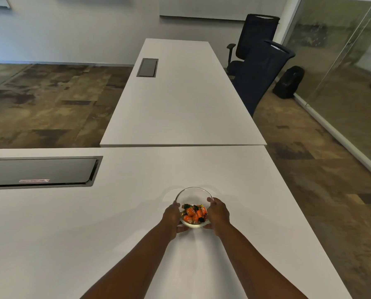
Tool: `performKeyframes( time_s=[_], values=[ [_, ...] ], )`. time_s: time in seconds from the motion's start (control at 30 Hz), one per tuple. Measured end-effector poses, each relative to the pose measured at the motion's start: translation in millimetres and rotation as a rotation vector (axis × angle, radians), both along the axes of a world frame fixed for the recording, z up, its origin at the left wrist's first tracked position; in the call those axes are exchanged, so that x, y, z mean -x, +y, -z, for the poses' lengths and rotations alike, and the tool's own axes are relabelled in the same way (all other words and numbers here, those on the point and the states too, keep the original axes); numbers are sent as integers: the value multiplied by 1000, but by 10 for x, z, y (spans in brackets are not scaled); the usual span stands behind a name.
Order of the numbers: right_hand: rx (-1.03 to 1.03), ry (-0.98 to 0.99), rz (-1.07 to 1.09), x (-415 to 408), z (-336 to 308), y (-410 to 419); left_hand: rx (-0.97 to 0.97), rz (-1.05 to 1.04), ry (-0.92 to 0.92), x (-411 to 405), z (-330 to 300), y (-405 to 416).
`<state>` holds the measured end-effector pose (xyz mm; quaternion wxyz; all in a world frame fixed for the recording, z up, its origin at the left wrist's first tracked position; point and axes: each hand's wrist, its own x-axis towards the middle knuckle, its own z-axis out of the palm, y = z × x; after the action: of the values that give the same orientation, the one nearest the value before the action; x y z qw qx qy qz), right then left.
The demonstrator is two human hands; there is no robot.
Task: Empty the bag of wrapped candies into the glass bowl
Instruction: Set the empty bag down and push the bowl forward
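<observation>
Both bare forearms reach out from the bottom of the view, and the left hand (172,216) and right hand (218,212) cup the clear round glass bowl (193,192) from either side, each grip curled against the glass with fingers low near the base and thumbs up by the rim. Whether the bowl is lifted or resting on the white tabletop (137,201) is hard to judge from this angle; it looks tilted slightly toward the camera. Inside, between the two palms, sits a small heap of orange and black wrapped candies (193,213), well below the rim. No bag is in sight, so the emptying seems done. Smooth glass held only by side pressure could slip if either hand eases off unevenly, and a sharper tilt would send the loose candies sliding out over the near edge. Farther out lie a black cable hatch (41,172), a second white table (180,93) and two black mesh office chairs (260,67)
</observation>
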<state>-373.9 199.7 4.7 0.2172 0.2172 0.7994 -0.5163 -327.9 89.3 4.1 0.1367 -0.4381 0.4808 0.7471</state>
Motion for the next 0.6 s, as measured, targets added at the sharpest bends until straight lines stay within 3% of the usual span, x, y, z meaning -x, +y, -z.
performKeyframes(
  time_s=[0.6],
  values=[
    [-32, -11, 3, 10, 83, 39, 129, -2, -50, 73, 63, 46]
  ],
)
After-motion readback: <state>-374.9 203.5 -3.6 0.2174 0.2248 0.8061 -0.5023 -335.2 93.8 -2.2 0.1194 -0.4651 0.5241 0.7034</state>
